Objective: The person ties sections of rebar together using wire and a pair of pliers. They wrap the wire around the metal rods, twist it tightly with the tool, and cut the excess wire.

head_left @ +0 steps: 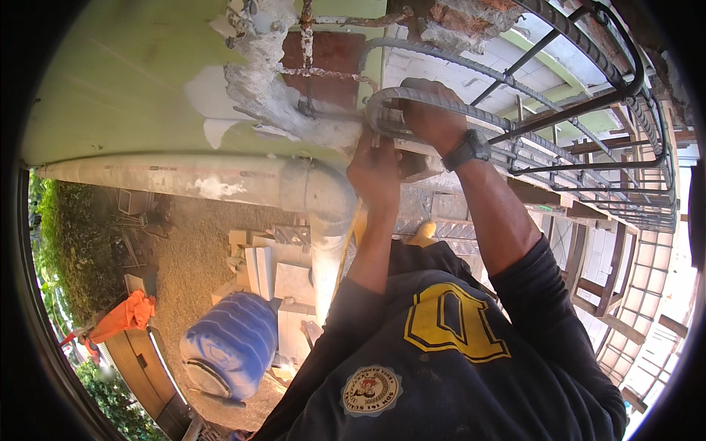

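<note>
A ribbed steel reinforcing bar (441, 104) ends in a bent hook close to the broken concrete edge. Just below that hook is my left hand (375, 167), its fingers closed together at the bar's bent end; whatever lies between them is too small to make out. My right hand (435, 121), with a dark watch (468, 150) on its wrist, is curled behind the bar, which crosses in front of it. Its fingertips are partly hidden, and so is anything within them. The bar belongs to a long rebar cage (588, 110) of bars and square stirrups reaching to the right.
Rusty bars (307, 44) stick out of broken concrete (257, 95) beside a green wall (132, 88). A thick pale pipe (220, 178) runs along the wall and bends downward. Far below are a blue barrel (235, 342), an orange cloth (126, 316) and pale slabs. Wooden framing (614, 272) stands at right.
</note>
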`<state>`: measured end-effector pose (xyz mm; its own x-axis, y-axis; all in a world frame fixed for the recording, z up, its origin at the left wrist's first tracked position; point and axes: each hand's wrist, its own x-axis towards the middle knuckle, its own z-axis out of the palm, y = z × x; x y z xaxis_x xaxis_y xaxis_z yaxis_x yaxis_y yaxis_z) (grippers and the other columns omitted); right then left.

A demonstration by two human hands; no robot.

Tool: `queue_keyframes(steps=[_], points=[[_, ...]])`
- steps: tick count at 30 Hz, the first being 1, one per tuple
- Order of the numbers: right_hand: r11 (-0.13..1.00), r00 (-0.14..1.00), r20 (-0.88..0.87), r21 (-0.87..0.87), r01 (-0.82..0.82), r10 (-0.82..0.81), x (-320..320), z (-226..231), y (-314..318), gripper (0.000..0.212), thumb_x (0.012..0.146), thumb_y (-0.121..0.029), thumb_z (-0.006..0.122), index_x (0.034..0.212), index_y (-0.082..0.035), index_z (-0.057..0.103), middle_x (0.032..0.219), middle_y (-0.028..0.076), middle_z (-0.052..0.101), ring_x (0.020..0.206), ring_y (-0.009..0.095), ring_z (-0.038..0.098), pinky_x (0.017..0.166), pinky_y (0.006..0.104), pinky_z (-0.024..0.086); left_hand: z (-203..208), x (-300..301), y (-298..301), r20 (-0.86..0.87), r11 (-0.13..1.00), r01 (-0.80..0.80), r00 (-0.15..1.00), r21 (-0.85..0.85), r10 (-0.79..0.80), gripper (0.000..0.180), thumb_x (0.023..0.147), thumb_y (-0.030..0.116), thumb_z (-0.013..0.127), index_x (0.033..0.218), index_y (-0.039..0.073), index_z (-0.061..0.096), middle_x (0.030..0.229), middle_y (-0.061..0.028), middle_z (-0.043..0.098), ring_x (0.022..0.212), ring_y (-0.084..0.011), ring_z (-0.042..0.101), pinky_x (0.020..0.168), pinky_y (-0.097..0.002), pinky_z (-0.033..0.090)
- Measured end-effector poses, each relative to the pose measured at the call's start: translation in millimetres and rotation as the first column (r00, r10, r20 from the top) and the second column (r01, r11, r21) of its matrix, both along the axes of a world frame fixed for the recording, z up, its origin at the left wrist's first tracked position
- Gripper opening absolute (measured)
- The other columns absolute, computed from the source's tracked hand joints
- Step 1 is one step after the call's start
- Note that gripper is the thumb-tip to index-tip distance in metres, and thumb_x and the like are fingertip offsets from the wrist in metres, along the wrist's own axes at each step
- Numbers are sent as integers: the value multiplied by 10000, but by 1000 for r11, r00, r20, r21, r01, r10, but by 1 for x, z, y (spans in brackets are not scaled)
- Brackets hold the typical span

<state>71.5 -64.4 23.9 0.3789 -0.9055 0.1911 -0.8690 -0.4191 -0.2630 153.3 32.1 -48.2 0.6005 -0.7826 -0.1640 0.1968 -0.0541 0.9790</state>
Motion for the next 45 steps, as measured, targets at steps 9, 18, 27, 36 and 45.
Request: queue_keyframes(steps=[9,18,27,36,45], points=[[985,995,-45,-155,80,-88,16,9,45,135,867,-184,617,876,-51,635,781,180,674,760,392,667,676,489,535,-33,0,-8,304,990,-125,943,-66,139,260,892,254,675,1066,79,754,661,-46,681,591,-109,624,589,-320,500],[999,998,52,7,40,-40,2,5,-3,140,852,-192,614,785,-82,669,805,147,694,749,376,674,667,461,546,-13,2,-2,67,995,-33,997,-93,40,288,899,47,689,1175,-37,687,681,24,626,620,-20,504,530,-224,391],[997,996,-23,-6,83,-83,12,-3,10,162,837,-253,656,802,-99,689,819,144,694,760,370,674,679,473,543,-15,9,2,358,996,-15,933,89,-18,232,892,199,682,1086,73,701,773,-132,719,704,-287,712,646,-374,539],[997,998,53,-74,24,-20,5,19,11,169,817,-181,580,753,-51,668,731,198,674,712,401,679,639,483,541,-13,13,7,439,988,5,896,-153,64,201,943,103,626,1105,-14,646,636,-28,587,560,-77,488,523,-262,404],[996,999,19,82,41,-43,-5,-22,-6,247,855,-313,674,831,-70,710,788,158,665,762,365,665,682,461,536,18,19,15,386,987,106,911,122,-145,230,910,170,630,1090,41,692,796,-153,710,713,-318,691,676,-390,535]])
